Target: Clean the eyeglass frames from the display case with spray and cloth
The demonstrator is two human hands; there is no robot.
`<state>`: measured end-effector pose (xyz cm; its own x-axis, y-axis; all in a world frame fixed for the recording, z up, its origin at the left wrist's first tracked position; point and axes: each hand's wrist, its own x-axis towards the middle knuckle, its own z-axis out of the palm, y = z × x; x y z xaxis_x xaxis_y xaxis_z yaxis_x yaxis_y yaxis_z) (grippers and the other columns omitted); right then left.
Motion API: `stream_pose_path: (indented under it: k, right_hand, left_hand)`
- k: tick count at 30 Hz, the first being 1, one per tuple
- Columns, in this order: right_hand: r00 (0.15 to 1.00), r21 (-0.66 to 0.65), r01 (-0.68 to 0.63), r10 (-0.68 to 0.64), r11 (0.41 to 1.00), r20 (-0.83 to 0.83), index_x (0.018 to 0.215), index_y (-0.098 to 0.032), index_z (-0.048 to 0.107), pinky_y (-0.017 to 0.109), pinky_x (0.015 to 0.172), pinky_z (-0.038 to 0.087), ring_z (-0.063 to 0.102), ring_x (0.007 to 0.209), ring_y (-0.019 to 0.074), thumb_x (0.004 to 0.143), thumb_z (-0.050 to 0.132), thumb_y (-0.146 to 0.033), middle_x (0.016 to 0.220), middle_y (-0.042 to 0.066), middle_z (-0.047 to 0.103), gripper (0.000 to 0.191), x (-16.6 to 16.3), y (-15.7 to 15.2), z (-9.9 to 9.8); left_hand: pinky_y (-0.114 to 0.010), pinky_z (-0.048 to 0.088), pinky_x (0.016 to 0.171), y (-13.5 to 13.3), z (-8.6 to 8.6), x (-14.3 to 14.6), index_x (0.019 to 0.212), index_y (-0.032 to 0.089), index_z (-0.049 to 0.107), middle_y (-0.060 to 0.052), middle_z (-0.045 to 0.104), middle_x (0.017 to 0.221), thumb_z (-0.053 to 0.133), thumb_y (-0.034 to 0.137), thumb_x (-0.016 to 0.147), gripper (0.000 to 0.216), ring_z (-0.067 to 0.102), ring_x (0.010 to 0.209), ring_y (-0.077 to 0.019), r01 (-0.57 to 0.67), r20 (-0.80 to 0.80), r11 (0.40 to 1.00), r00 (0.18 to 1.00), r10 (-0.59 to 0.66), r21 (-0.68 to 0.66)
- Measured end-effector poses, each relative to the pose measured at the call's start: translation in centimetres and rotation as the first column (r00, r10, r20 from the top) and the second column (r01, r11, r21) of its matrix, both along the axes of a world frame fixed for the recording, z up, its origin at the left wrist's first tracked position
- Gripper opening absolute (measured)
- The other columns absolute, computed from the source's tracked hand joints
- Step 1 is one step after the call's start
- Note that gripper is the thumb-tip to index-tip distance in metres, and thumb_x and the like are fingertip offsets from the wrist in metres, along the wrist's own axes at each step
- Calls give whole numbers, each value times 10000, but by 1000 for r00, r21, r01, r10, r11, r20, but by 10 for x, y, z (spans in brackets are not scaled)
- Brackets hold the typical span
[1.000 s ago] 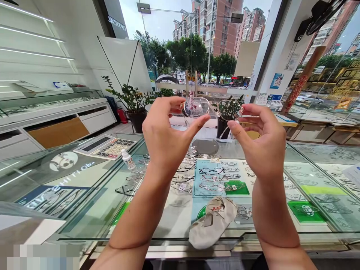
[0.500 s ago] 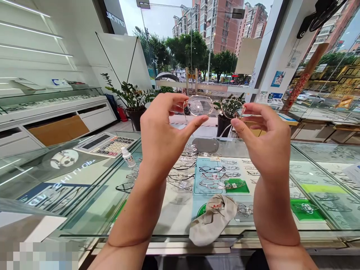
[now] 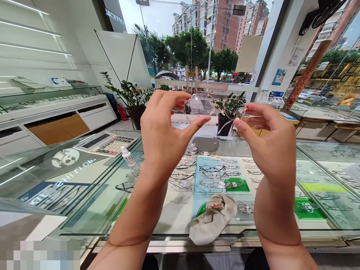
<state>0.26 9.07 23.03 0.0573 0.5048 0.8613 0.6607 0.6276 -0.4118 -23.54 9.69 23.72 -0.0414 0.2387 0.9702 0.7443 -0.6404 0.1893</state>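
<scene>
A pair of thin-rimmed eyeglasses [image 3: 203, 105] is held up at chest height between both hands, lenses facing the window. My left hand [image 3: 165, 125] grips the left end of the frame with its fingertips, the thumb stretched below the left lens. At the right end, my right hand [image 3: 267, 131] pinches the frame near the hinge between thumb and forefinger. One temple arm slants down below the right lens. Under the hands, a crumpled grey cleaning cloth [image 3: 213, 219] with red lettering lies on the glass counter's front edge.
The glass display counter [image 3: 180, 221] holds several rows of spectacles [image 3: 212, 168]. At the left stand a small white bottle [image 3: 128, 156] and a calculator [image 3: 105, 143]. Beyond the counter are potted plants [image 3: 132, 99] and a glass door facing the street.
My right hand has shifted slightly to the right with its end of the eyeglasses. The left hand has barely moved, and the cloth lies where it was.
</scene>
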Motion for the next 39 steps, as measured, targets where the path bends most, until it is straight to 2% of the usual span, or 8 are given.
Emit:
stream_pose_path:
  k: [14, 21, 26, 31, 35, 39]
  right_hand:
    - [1000, -13, -12, 12, 1000, -2, 1303, -277, 749, 548, 845, 709, 821, 980, 318, 983, 784, -539, 1165, 100, 822, 415, 0, -3, -2]
    - [1000, 0, 8, -8, 1000, -20, 1257, -280, 762, 560, 889, 694, 813, 952, 304, 949, 840, -430, 1142, 72, 827, 352, -4, -6, 2]
    - [1000, 65, -22, 22, 998, -3, 1322, -336, 734, 575, 958, 681, 767, 1149, 349, 983, 785, -404, 1264, 93, 778, 349, -7, -2, 1]
    - [1000, 83, -28, 28, 996, 2, 1345, -361, 713, 593, 959, 683, 737, 1208, 366, 997, 756, -434, 1291, 91, 748, 359, -8, -2, 0]
    - [1000, 49, -28, 28, 998, -8, 1335, -343, 726, 601, 985, 675, 741, 1197, 368, 994, 765, -441, 1302, 102, 762, 357, -9, -5, 2]
    - [1000, 22, -4, 4, 1000, 1, 1337, -268, 738, 599, 979, 677, 774, 1127, 347, 981, 782, -417, 1286, 119, 791, 388, -9, -3, 2]
  left_hand:
    - [-545, 630, 925, 0, -2, -1, 1226, 315, 694, -77, 725, 1167, 780, 673, 946, 463, 740, 1073, -334, -2, -54, 1000, 999, 1, -20]
    - [-536, 644, 891, 0, 1, -2, 1210, 338, 706, -72, 747, 1145, 799, 678, 922, 455, 751, 1056, -343, -8, -37, 999, 999, 6, -45]
    - [-514, 658, 858, 4, -1, -6, 1258, 332, 688, -77, 759, 1187, 770, 675, 947, 470, 761, 1059, -337, -13, -53, 996, 999, 8, -85]
    - [-559, 630, 961, 3, -2, -7, 1332, 344, 681, -77, 753, 1246, 793, 663, 932, 524, 751, 1137, -368, -36, -74, 990, 997, 27, -134]
    - [-563, 636, 941, 4, -1, -7, 1253, 334, 710, -73, 757, 1188, 807, 674, 914, 490, 752, 1098, -363, -2, -27, 995, 1000, -1, -100]
    - [-544, 648, 870, 7, 0, -8, 1141, 315, 723, -67, 757, 1056, 851, 659, 878, 452, 753, 980, -340, 7, -42, 999, 999, -8, -33]
